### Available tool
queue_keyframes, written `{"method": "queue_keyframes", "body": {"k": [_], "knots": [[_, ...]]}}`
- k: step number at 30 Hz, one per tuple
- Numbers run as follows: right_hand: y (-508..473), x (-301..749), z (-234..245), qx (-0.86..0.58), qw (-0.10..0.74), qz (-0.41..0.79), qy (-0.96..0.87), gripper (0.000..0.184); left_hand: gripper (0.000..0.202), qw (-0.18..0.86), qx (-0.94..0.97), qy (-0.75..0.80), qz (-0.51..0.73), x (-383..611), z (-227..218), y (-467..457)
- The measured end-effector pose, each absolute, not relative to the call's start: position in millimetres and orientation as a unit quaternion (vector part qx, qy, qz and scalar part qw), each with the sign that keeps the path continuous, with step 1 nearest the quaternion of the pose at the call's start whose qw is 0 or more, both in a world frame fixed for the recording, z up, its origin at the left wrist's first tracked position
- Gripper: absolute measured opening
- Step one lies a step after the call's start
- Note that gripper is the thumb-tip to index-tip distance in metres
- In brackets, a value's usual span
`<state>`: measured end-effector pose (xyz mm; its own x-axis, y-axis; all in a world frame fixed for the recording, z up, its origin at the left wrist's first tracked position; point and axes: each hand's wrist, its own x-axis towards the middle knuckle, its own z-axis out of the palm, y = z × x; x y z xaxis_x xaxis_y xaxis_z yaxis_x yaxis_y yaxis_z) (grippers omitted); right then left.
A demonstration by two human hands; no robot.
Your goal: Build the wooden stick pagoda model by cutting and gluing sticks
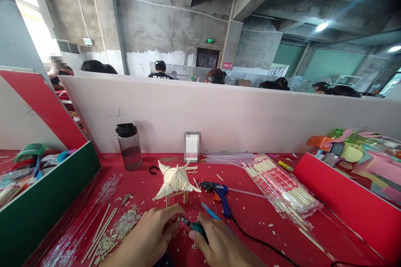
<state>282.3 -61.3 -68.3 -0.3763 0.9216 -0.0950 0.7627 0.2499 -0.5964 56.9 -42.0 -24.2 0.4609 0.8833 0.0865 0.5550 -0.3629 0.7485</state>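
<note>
My right hand (216, 235) is closed around a pair of green-handled pliers (196, 227), whose metal jaws point left towards my other hand. The fingers of my left hand (156, 227) are pinched together close to the jaws, and whatever lies between them is hidden. Just beyond both hands stands a star-shaped model (177, 181) built of pale wooden sticks, raised on short legs. To its right a blue glue gun (222, 196) lies on its side, a clear glue stick (250, 193) jutting from its back. A blue pen-like stick (209, 210) lies beside my right hand.
Loose wooden sticks (100, 231) and cut bits (109, 242) litter the red table's left side. Bagged sticks (285, 183) lie right. A water bottle (130, 148) stands by the white partition (163, 112). Green (46, 200) and red (351, 204) dividers flank the table; a black cord (263, 240) trails right.
</note>
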Motion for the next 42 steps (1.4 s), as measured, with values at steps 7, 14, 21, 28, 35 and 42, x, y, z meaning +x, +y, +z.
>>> {"method": "queue_keyframes", "body": {"k": [7,14,21,28,35,42], "knots": [[-58,276,-70,-0.538,0.126,0.231,-0.801,0.052,0.027,0.288,0.801,0.483,0.204,57,-32,-41],[-58,269,-60,-0.535,0.098,0.177,-0.820,0.047,0.025,0.265,0.808,0.495,0.180,54,-32,-38],[-56,273,-65,-0.533,0.099,0.107,-0.834,0.036,0.023,0.290,0.788,0.494,0.228,55,-29,-37],[-56,265,-72,-0.535,0.103,0.039,-0.838,0.045,0.020,0.266,0.778,0.519,0.235,55,-36,-34],[-52,263,-75,-0.504,0.085,-0.030,-0.859,0.049,0.016,0.237,0.794,0.536,0.159,52,-32,-30],[-43,268,-76,-0.490,0.049,-0.051,-0.869,0.055,0.023,0.165,0.818,0.531,0.145,56,-43,-30]]}}
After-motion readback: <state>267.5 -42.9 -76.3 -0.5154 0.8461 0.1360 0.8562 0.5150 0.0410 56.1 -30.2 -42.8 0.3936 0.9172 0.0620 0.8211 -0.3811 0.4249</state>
